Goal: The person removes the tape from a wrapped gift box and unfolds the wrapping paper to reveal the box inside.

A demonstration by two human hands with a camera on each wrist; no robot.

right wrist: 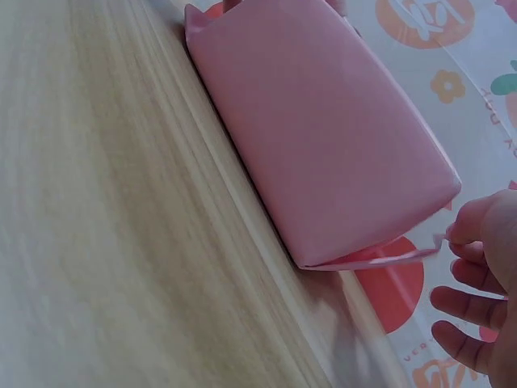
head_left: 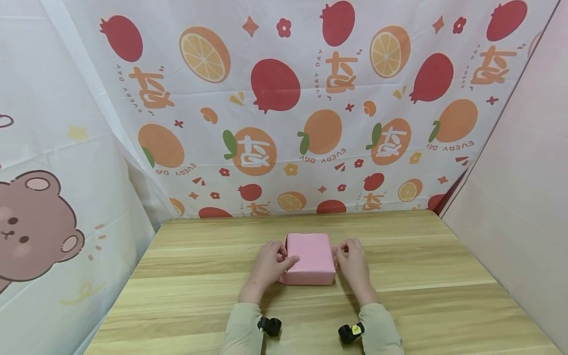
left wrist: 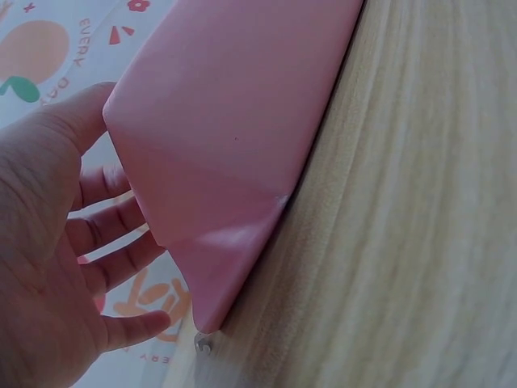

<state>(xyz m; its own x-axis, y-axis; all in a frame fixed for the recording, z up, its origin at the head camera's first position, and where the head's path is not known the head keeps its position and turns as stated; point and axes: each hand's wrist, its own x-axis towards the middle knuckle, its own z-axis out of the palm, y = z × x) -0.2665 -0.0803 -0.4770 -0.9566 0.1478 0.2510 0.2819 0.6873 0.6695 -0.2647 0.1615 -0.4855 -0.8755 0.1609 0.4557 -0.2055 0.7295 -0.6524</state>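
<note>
A box wrapped in pink paper (head_left: pixel 312 254) lies on the table between the two hands. Paper sticks out at both of its ends, with a pointed fold (left wrist: pixel 222 275) at the left end in the left wrist view. My left hand (head_left: pixel 268 264) holds the box's left end, thumb on the top edge and bent fingers at the side, partly behind the paper. On the other side, my right hand (head_left: pixel 353 261) pinches the tip of a thin pink paper flap (right wrist: pixel 376 260) between thumb and forefinger. The flap stands out from the box's right end; the other fingers hang loosely curled.
The wood-grain table (head_left: pixel 186 296) reaches back to a hanging white cloth (head_left: pixel 284 172) printed with fruit. A bear-printed cloth (head_left: pixel 35 227) hangs at the left and a pale cloth (head_left: pixel 510 197) at the right. Black wrist cameras (head_left: pixel 271 326) are worn at both sleeves.
</note>
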